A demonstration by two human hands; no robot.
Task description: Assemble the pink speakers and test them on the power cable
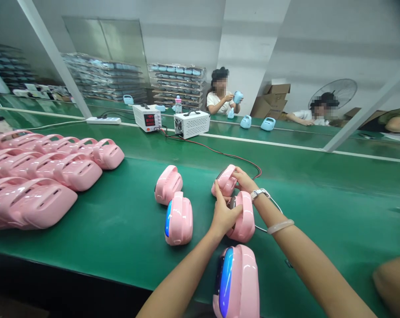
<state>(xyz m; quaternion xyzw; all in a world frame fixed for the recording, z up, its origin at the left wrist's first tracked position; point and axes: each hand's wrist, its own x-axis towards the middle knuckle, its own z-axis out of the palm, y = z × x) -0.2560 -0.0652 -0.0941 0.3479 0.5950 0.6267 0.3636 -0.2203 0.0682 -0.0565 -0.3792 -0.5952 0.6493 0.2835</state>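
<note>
Pink plastic devices with carry handles stand on the green table. My right hand (244, 180) is closed at the right end of the farther pink device (226, 180). My left hand (224, 214) has its index finger against the left side of that same device. Its thumb lies over the nearer pink device (246, 221), and its other fingers are partly hidden. A white cable (261, 229) runs from beside the nearer device, behind my right wrist. Closest to me stands another pink device (248, 282) with a glowing blue panel.
Two pink devices stand left of my hands, the front one (183, 221) lit blue. Rows of pink devices (50, 203) fill the far left. Behind are a power supply (148, 118), a white metal box (192, 124) and a red-black wire (233, 155). A co-worker (218, 99) opposite holds a blue device.
</note>
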